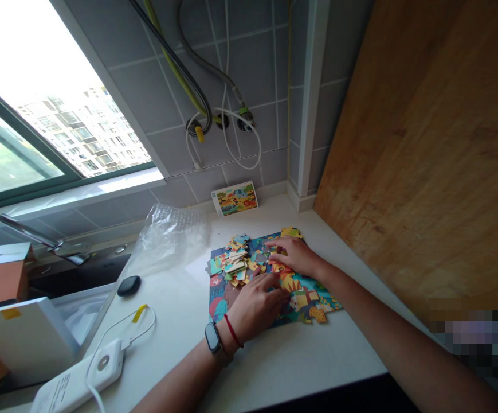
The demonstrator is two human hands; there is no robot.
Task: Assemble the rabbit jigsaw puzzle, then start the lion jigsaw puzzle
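Note:
A colourful jigsaw puzzle (218, 307) lies on the white counter, with a heap of loose pieces (236, 261) on its upper left part. My left hand (259, 304), with a dark band and a red string at the wrist, rests over the lower middle of the puzzle; its fingers are curled, and whatever is under them is hidden. My right hand (294, 255) reaches over the upper right part, fingers spread and touching the pieces. A few pieces (317, 312) stick out at the lower right edge.
A picture box (235, 199) leans against the wall. Clear plastic wrap (167, 235), a black oval object (129, 286) and a white power bank with a cable (81, 378) lie to the left. Beyond them are a sink (81, 275) and boxes; a wooden panel (424, 143) stands right.

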